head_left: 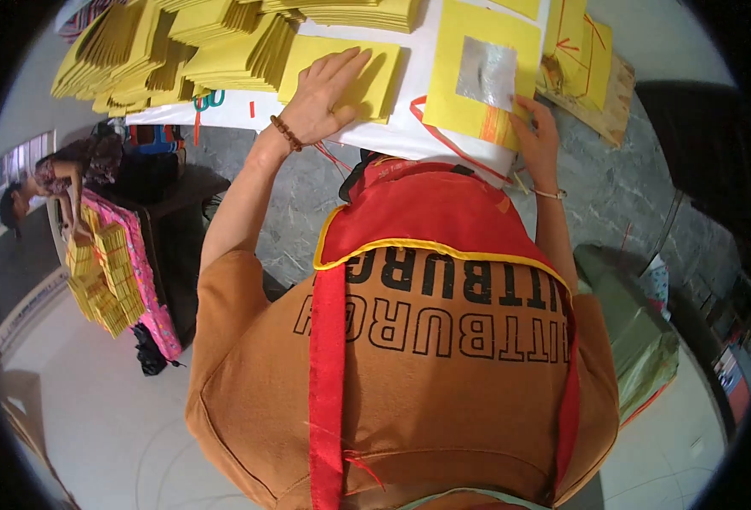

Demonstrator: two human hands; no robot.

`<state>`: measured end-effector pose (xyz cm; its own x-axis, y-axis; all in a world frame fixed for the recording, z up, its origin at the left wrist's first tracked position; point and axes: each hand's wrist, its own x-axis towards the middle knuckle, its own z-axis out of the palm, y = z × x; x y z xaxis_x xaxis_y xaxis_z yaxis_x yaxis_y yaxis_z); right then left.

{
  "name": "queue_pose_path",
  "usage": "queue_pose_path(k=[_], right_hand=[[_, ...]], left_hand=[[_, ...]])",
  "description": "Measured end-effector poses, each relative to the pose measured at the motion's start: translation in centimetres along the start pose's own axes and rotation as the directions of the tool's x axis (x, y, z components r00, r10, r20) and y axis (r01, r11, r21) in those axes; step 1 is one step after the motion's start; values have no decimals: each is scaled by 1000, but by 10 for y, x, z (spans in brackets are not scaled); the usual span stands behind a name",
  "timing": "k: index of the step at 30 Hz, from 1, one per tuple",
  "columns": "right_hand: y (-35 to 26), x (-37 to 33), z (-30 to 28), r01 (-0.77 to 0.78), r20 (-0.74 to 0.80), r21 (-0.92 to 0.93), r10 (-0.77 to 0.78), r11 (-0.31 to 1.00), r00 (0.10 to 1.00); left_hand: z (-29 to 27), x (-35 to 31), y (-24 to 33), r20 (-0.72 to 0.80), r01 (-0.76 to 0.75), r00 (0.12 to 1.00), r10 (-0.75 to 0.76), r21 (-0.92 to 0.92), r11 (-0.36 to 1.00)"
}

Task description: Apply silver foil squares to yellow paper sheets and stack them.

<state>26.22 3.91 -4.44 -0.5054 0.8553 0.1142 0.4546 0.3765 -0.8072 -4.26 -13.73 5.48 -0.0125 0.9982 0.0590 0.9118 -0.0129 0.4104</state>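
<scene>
My left hand (320,95), a brown bead bracelet at its wrist, lies with fingers stretched out on a flat yellow paper stack (384,81). To the right lies a yellow paper sheet (443,85) bearing a silver foil square (486,72) and an orange-red patch (500,127). My right hand (539,140) is at this sheet's lower right edge, its thumb and fingers closed on the paper there. A red ribbon (452,140) runs from beside the sheet over the table's near edge.
Folded yellow paper bundles (239,55) fill the far left of the white table (231,110). Green-handled scissors (209,100) lie near its edge. More yellow paper rests on a wooden board (613,110) at right. At left, another person (61,183) handles tied yellow bundles (103,272).
</scene>
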Motion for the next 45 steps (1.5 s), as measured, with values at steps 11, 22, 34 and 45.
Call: queue_pose_path(k=[11, 22, 34, 45], right_hand=[[13, -2, 10, 99, -48, 207, -90, 973, 995], [22, 0, 11, -181, 78, 655, 172, 734, 982], [16, 2, 7, -236, 114, 585, 209, 776, 971], [27, 3, 5, -174, 96, 589, 145, 790, 985]], left_hand=[[113, 67, 78, -51, -320, 944, 325, 94, 943], [112, 82, 68, -57, -233, 972, 228, -364, 902], [105, 86, 67, 87, -21, 993, 80, -530, 848], [105, 93, 64, 228, 157, 973, -27, -575, 803]])
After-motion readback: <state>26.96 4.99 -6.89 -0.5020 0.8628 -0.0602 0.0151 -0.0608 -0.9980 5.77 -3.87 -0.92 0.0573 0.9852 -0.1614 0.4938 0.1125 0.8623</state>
